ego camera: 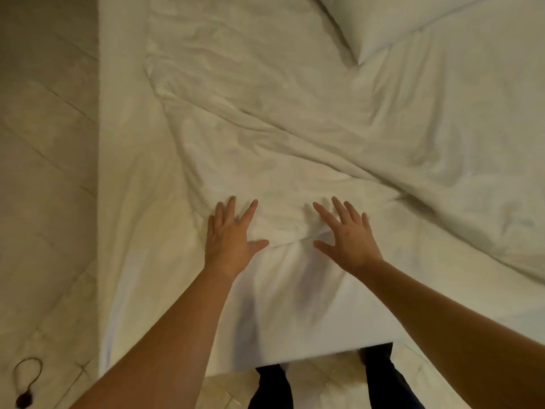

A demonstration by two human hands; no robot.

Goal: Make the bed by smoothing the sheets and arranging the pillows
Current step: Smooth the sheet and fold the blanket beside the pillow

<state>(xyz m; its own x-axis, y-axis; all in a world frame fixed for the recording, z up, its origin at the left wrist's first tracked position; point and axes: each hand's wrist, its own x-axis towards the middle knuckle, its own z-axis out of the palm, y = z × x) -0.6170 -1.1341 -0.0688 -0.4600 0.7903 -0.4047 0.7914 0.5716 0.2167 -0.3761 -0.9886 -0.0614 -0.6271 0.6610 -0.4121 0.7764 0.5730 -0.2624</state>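
A white sheet (165, 290) covers the bed and lies flat near the front edge. A rumpled white duvet (324, 119) is bunched in folds across the middle and right of the bed. My left hand (230, 234) and my right hand (348, 231) rest palm down on the fabric, side by side, fingers spread, at the duvet's near edge. Neither hand grips anything. A white pillow (392, 22) lies at the far top right, partly cut off by the frame.
A pale tiled floor (44, 172) runs along the left of the bed and under its front edge. A dark cord with a small plug (25, 385) lies on the floor at bottom left. My dark-trousered legs (274, 388) stand against the bed's front edge.
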